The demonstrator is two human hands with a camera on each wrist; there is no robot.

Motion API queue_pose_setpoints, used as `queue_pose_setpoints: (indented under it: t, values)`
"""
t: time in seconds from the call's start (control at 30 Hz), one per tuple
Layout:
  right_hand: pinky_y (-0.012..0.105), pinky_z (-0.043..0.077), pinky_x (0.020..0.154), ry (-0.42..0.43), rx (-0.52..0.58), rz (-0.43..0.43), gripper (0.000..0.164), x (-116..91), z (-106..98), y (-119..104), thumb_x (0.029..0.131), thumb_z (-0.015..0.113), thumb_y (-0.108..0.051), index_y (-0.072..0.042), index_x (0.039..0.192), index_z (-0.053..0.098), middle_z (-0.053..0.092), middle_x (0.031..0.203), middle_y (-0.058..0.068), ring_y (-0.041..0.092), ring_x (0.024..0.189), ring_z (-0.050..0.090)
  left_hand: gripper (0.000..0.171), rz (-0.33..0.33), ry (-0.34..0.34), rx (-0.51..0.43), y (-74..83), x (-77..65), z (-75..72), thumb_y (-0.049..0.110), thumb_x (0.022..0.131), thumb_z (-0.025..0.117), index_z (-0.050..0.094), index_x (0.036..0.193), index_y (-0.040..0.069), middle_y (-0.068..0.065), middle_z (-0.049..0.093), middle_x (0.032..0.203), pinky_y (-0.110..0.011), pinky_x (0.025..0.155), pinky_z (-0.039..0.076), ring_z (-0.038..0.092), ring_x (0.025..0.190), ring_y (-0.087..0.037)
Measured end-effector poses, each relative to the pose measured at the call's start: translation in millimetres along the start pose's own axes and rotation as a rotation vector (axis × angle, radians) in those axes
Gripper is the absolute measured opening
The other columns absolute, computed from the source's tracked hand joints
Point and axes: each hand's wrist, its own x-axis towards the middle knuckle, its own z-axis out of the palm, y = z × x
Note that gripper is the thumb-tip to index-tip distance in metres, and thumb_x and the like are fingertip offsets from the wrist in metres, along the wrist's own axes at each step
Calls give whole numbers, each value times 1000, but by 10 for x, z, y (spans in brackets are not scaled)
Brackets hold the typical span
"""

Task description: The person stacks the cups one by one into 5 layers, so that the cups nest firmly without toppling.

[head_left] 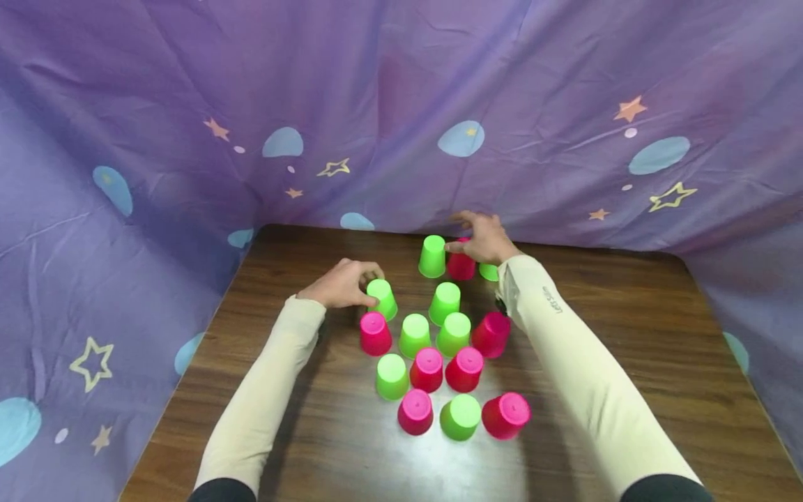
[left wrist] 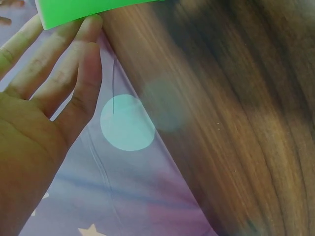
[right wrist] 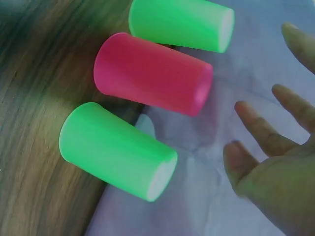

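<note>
Green and pink plastic cups stand upside down on a wooden table. In the head view my left hand (head_left: 343, 282) is at a green cup (head_left: 382, 300) on the left, thumb on its near side and fingers reaching round behind. That cup's lower edge (left wrist: 88, 11) overlaps the fingers in the left wrist view. My right hand (head_left: 486, 239) hovers over the back row, fingers spread and holding nothing. Below it stand a pink cup (head_left: 461, 268), a green cup (head_left: 432, 256) to its left and another green cup (head_left: 489, 271), partly hidden by the wrist.
Nearer me, several cups stand in loose rows, among them a pink cup (head_left: 375, 334), a green cup (head_left: 461, 417) and another pink cup (head_left: 506, 415). A purple patterned cloth (head_left: 401, 104) hangs behind the wooden table (head_left: 627, 335).
</note>
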Motion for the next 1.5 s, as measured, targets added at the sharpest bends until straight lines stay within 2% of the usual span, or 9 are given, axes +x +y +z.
queue_pose_setpoints:
  t: [0.2, 0.33, 0.5, 0.7, 0.8, 1.0, 1.2, 1.37, 1.5]
  values:
    - [56, 36, 116, 27, 49, -97, 66, -298, -62, 60, 88, 76, -28, -6, 144, 48, 64, 132, 25, 43, 128, 56, 40, -20, 0, 3, -36, 34, -62, 20, 79, 83, 68, 114, 9, -11, 76, 105, -39, 89, 59, 72, 98, -26]
    - [55, 44, 107, 30, 40, -132, 61, -560, -52, 109, 87, 77, -29, -5, 138, 54, 68, 124, 23, 41, 120, 62, 39, -34, 3, 7, -70, 90, -103, 19, 79, 83, 68, 114, 8, -12, 76, 105, -38, 88, 59, 73, 97, -26]
    - [55, 47, 102, 59, 42, -155, 57, -960, 4, 241, 86, 78, -28, -7, 135, 58, 70, 120, 19, 38, 116, 64, 40, -30, 17, 25, -89, 197, -145, 18, 81, 81, 67, 116, 6, -15, 76, 107, -39, 89, 59, 74, 97, -28]
    - [54, 47, 100, 142, 69, -136, 53, -1474, 163, 387, 86, 79, -26, -8, 131, 60, 68, 125, 16, 38, 118, 61, 40, -63, 42, 57, -63, 322, -138, 20, 83, 78, 66, 118, 6, -16, 74, 110, -43, 93, 56, 71, 104, -33]
    - [53, 49, 95, 190, 84, -119, 48, -1719, 256, 420, 85, 79, -25, -9, 128, 63, 68, 126, 13, 35, 113, 61, 41, -92, 41, 82, -46, 385, -112, 23, 84, 77, 66, 120, 7, -15, 73, 113, -43, 93, 55, 70, 106, -32]
    - [51, 55, 89, 266, 114, -79, 46, -2127, 406, 422, 85, 80, -22, -8, 126, 65, 69, 124, 11, 31, 111, 62, 49, -138, 98, 132, 7, 528, -118, 27, 83, 77, 64, 126, 9, -12, 71, 119, -45, 94, 54, 67, 109, -29]
    - [39, 56, 82, 369, 83, -48, 48, -2490, 571, 422, 79, 85, -17, -9, 123, 66, 72, 116, 7, 21, 105, 60, 51, -143, 115, 141, 59, 680, -113, 28, 84, 75, 63, 129, 9, -13, 71, 122, -46, 95, 54, 66, 110, -31]
    - [36, 55, 78, 422, 43, -45, 53, -2761, 722, 406, 72, 90, -17, -11, 120, 68, 73, 113, 4, 14, 104, 57, 51, -147, 133, 156, 118, 800, -82, 29, 85, 75, 62, 131, 10, -11, 71, 121, -47, 93, 54, 66, 110, -31]
    - [26, 53, 78, 462, 86, -19, 57, -2927, 847, 393, 69, 92, -17, -11, 120, 68, 73, 114, 2, 0, 105, 53, 51, -159, 130, 155, 132, 837, -65, 29, 85, 75, 62, 131, 11, -11, 70, 122, -48, 93, 54, 66, 112, -33]
